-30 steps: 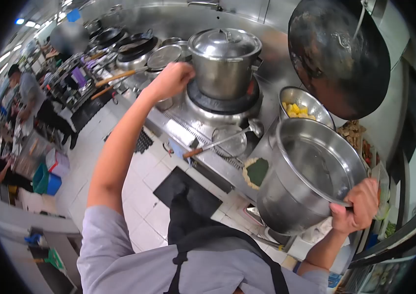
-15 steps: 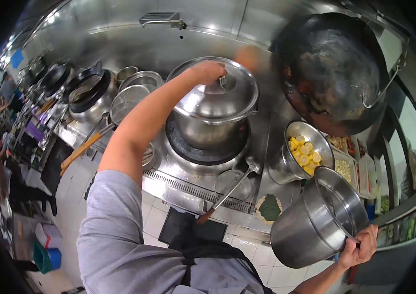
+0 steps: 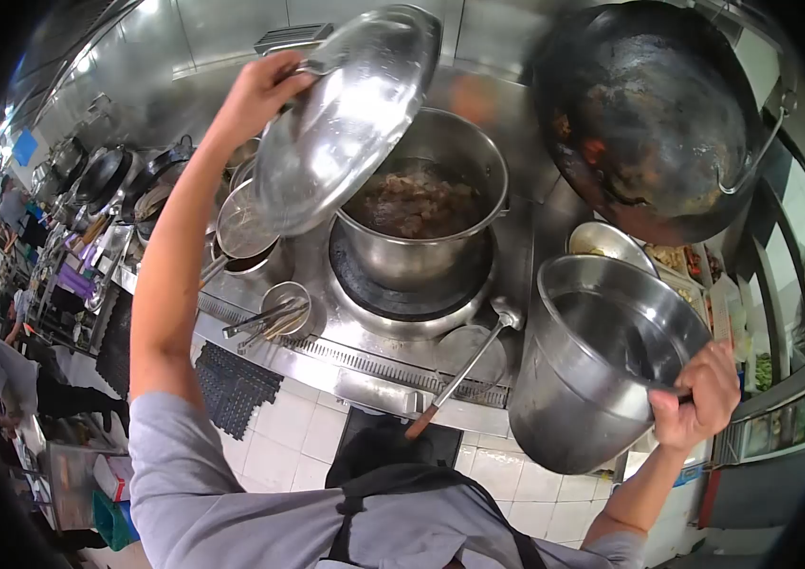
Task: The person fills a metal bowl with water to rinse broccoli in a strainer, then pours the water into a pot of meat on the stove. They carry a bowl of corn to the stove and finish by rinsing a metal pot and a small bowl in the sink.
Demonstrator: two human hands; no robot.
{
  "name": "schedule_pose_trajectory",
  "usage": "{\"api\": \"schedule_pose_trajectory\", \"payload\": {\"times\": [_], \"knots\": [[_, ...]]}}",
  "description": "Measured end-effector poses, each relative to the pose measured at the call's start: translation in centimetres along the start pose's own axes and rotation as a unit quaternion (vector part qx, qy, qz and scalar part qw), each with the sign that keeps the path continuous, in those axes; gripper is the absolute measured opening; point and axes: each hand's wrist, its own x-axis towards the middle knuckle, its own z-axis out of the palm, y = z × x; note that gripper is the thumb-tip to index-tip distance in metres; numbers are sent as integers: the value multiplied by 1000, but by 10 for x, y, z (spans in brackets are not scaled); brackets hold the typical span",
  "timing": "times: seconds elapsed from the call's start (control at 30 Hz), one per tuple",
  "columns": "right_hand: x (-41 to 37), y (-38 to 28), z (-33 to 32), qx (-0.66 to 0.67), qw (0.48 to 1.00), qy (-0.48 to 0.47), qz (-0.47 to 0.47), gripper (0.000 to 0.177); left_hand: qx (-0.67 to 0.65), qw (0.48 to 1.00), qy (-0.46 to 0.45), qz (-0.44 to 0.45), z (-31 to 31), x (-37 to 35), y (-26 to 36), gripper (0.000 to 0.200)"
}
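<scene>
Okay, I'm stuck way out at the far end of the head feed, what have you got in the hands?

Both busy on my screen. Left hand (image 3: 265, 93) has its fingers wrapped around the handle of the steel lid (image 3: 350, 123), which hangs tilted just right of it. Right hand (image 3: 701, 394) is clenched at the top edge of a tall steel pot (image 3: 564, 398), just left of that hand.

Why up there?

My guess, it's the easiest grab on something that deep. The pot leans toward the hand; I can't tell if its base rests on anything, and the inside's too murky to call.

And between the hands?

The cooking pot (image 3: 412, 256), upright on a black burner ring (image 3: 349, 280), brown chunks (image 3: 417, 204) in dark liquid. I'd say the lid's tipped aside to clear the mouth. The ladle (image 3: 459, 370) lies between both pots, handle poking past the counter (image 3: 547, 223), probably so it's quick to reach.

Further out?

Below the left hand, a mesh strainer (image 3: 246, 223). Beyond the right hand, a big wok (image 3: 649, 114) tipped up, likely parked out of the way. Way past the left arm, a co-worker (image 3: 9, 368), bent over something I can't make out.
</scene>
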Motion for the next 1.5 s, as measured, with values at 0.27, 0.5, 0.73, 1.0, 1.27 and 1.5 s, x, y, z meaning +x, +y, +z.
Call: {"api": "schedule_pose_trajectory", "payload": {"times": [0.27,0.5,0.73,1.0,1.27,1.5], "knots": [[71,16,80,31,994,-63,-80,63,-79,977,11,-196,-76,-115,-6,19],[124,19,149,48,980,-181,-66,55,-132,950,42,-281,-99,-165,-26,17],[156,12,190,47,958,-269,-90,58,-131,941,31,-309,-116,-170,-35,19],[173,9,206,26,926,-367,-83,58,-169,932,4,-321,-120,-177,-43,27],[181,5,217,3,910,-402,-104,57,-202,919,-22,-337,-112,-182,-50,27],[190,6,226,-3,903,-416,-109,57,-207,916,-51,-341,-107,-181,-54,28]]}}
